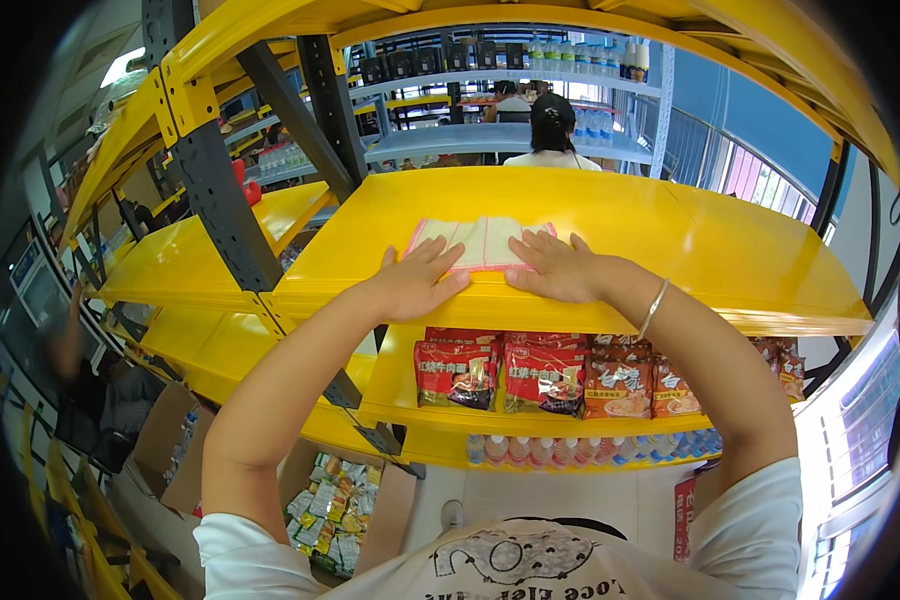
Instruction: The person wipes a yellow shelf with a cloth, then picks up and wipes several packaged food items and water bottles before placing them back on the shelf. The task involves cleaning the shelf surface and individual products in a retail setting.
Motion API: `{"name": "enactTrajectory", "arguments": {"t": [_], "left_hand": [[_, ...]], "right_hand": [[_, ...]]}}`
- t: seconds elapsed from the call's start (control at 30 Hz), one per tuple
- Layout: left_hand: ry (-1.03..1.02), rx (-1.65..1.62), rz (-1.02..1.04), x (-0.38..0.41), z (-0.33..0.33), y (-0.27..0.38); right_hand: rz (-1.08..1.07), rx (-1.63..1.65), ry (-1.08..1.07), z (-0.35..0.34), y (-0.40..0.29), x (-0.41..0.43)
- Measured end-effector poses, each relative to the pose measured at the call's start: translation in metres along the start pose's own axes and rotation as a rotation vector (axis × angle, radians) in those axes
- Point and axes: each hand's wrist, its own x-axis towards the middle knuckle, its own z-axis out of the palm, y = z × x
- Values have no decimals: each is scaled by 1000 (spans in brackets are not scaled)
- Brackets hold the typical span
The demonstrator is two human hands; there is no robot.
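A pale cloth with pink stitched edges (484, 238) lies flat, with visible creases, on a yellow metal shelf (645, 232). My left hand (422, 281) rests palm down on the cloth's left part, near the front edge of the shelf. On its right part lies my right hand (555, 266), also palm down, fingers spread; a bangle circles that wrist. Neither hand grips the cloth. Its near edge shows between my two thumbs.
Below are red noodle packets (544, 375), orange-brown packets (619, 386) and a row of bottles (540, 450). A cardboard box of packets (394, 517) stands on the floor. A dark upright (225, 202) rises at left. Beyond the shelf, a person (553, 124) faces away.
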Motion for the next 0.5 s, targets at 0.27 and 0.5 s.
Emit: {"name": "enactTrajectory", "arguments": {"t": [0.27, 0.5], "left_hand": [[8, 60, 71, -29, -5, 40], [50, -60, 170, 11, 5, 43]], "right_hand": [[-37, -31, 26, 0, 8, -59], [-79, 0, 88, 9, 12, -40]]}}
